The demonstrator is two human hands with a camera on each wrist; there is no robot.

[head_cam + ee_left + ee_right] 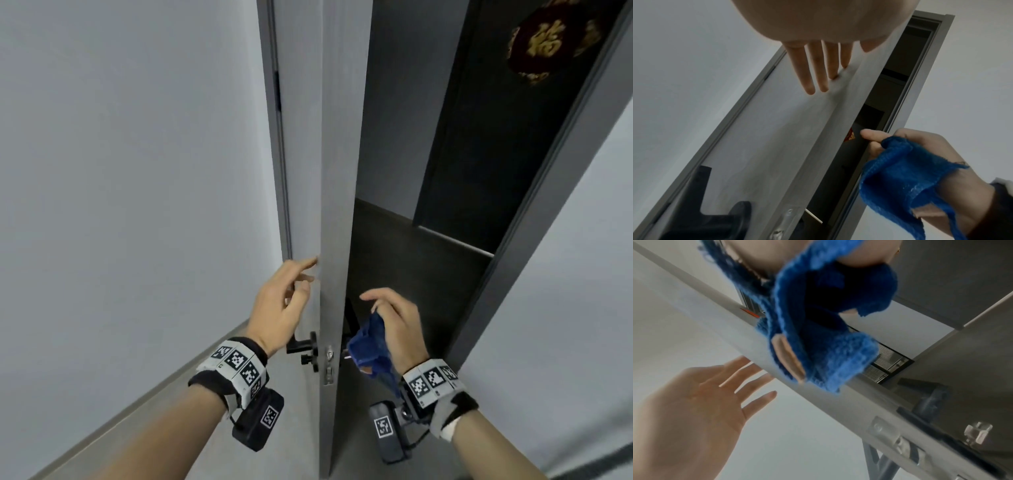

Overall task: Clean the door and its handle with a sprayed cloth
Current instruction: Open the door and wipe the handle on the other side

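Note:
A pale grey door (337,164) stands partly ajar, its edge turned toward me. Its black lever handle (301,344) sits low on the left face, with a metal latch plate (329,365) on the edge. My left hand (284,301) reaches at the left face above the handle, fingers (812,78) straight and spread, the tips at the door surface. My right hand (394,318) hangs to the right of the door edge and grips a crumpled blue cloth (368,346), also seen as the blue cloth (824,318) bunched in the palm.
A white wall (137,171) runs close on the left, meeting a grey skirting (137,411). The dark grey door frame (534,222) rises on the right. Through the gap lie a dark floor and a dark door with a red-and-gold ornament (551,37).

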